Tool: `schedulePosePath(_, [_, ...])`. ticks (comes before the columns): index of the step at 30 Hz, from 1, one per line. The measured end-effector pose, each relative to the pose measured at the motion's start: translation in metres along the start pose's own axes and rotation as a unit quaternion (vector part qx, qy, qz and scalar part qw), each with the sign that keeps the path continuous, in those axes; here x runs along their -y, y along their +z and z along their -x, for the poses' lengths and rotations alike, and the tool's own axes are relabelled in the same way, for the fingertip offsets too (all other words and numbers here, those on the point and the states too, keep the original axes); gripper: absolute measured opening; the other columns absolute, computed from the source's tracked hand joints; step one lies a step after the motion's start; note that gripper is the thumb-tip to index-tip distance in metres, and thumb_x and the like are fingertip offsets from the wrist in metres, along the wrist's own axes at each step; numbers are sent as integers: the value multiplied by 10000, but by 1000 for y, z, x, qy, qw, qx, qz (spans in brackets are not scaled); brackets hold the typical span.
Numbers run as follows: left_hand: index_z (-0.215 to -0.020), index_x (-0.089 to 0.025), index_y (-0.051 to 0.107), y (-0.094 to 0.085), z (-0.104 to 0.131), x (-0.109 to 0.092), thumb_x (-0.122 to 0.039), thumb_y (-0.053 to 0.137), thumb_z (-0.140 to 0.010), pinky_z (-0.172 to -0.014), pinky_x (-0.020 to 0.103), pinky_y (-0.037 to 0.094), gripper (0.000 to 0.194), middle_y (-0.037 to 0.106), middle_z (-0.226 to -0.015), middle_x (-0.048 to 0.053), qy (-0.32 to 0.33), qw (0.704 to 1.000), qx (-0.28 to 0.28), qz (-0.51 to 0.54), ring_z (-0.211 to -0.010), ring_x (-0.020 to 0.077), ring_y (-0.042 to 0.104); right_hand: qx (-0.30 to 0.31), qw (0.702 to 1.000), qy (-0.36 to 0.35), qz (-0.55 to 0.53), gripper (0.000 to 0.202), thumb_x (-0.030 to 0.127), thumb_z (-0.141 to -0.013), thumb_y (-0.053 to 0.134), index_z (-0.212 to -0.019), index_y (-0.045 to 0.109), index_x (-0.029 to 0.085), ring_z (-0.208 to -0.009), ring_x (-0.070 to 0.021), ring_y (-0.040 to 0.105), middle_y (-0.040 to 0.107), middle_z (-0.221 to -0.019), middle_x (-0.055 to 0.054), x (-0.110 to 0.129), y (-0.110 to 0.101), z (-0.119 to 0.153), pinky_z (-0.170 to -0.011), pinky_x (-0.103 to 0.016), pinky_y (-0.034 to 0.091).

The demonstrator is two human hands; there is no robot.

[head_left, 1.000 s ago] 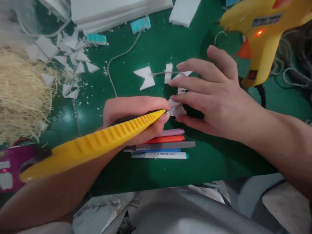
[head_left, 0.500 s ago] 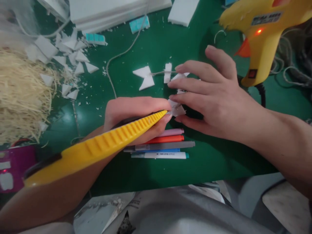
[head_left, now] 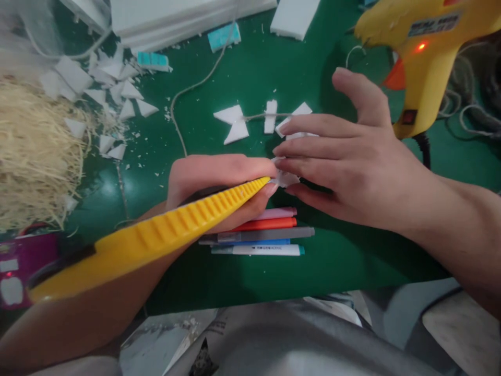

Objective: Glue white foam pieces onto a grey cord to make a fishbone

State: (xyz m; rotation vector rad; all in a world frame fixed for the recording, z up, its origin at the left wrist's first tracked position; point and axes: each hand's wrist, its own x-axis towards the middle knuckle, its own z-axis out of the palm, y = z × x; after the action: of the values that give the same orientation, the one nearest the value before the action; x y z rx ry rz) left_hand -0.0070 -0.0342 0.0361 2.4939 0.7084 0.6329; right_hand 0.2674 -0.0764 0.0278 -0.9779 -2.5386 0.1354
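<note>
My left hand (head_left: 219, 175) is closed around a yellow utility knife (head_left: 176, 230) with a ribbed handle. Its tip points right, to a small white foam piece (head_left: 287, 180) on the table. My right hand (head_left: 348, 151) is spread over the white pieces, its fingertips resting on or close to that piece; they partly hide it. Beyond the fingers lie more white foam bits (head_left: 300, 112) on a thin string (head_left: 256, 117). Farther left on the string are a narrow foam strip (head_left: 270, 117) and a bow-shaped foam piece (head_left: 234, 124).
Several marker pens (head_left: 270, 249) lie below my hands. A yellow glue gun (head_left: 425, 73) with a lit red light stands at the right. Foam scraps (head_left: 113, 78), straw-like shreds (head_left: 35, 151) and a purple box (head_left: 35, 266) are at the left. White foam boards (head_left: 188, 21) lie at the back.
My right hand's fingers have shifted slightly downward over the foam, uncovering more of the white pieces beyond them. The knife's rear end has tipped a little left and down.
</note>
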Motion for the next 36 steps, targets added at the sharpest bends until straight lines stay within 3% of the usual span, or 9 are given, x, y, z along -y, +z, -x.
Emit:
schedulePosePath(3, [-1121,-309,898,-1,4,1,-394,747,-1061,-796,273,756,184,933,-1077,-1,-18,1000,-5,-23,-822,195,872,-9,1000,-9,5,257,196,-1140,623,-1179,868,265,-1356,-322,803,900,-1188,-31,0,1,-1,-1418,-759,361])
schedulePosePath(7, [-1174,-344,902,-1,5,-1,-387,728,-1063,-835,237,726,211,923,-1037,-23,-54,997,14,-47,-880,195,869,5,1000,-14,18,289,222,-1177,576,-1200,860,271,-1394,-321,790,902,-1196,-39,-1,0,1,-1428,-769,351])
schedulePosePath(12, [-1193,-322,890,1,6,8,-370,710,-1064,-831,216,701,227,914,-1050,-13,-32,998,34,-32,-849,179,848,-9,998,-41,36,290,227,-1202,552,-1273,833,205,-1432,-341,775,898,-1276,-113,-4,-2,4,-1404,-780,387])
schedulePosePath(16, [-1205,-352,894,0,10,18,-453,727,-1052,-757,241,696,248,906,-994,-9,-2,998,62,-30,-770,186,824,-1,999,-17,41,289,251,-1201,565,-1238,851,230,-1433,-335,773,901,-1246,-69,-1,0,2,-1419,-767,374])
schedulePosePath(22, [-1111,-344,898,3,6,6,-417,729,-1051,-722,242,679,194,904,-951,-18,-15,999,5,-32,-770,187,833,28,998,21,44,321,277,-1196,570,-1130,885,286,-1454,-322,748,899,-1214,-36,4,0,-2,-1459,-724,323])
schedulePosePath(29, [-1021,-277,855,4,0,-2,-290,689,-1062,-785,204,699,172,914,-973,-32,21,999,-19,-20,-801,164,866,32,998,10,50,350,294,-1221,526,-1234,875,270,-1473,-323,735,894,-1301,-67,2,-1,1,-1452,-722,333])
schedulePosePath(36, [-1160,-239,858,-4,6,-2,-262,701,-1091,-904,194,699,173,931,-1101,-29,19,998,-25,-47,-897,150,885,-6,999,1,35,309,290,-1212,564,-1280,863,251,-1437,-315,762,893,-1301,-72,0,4,6,-1448,-706,349])
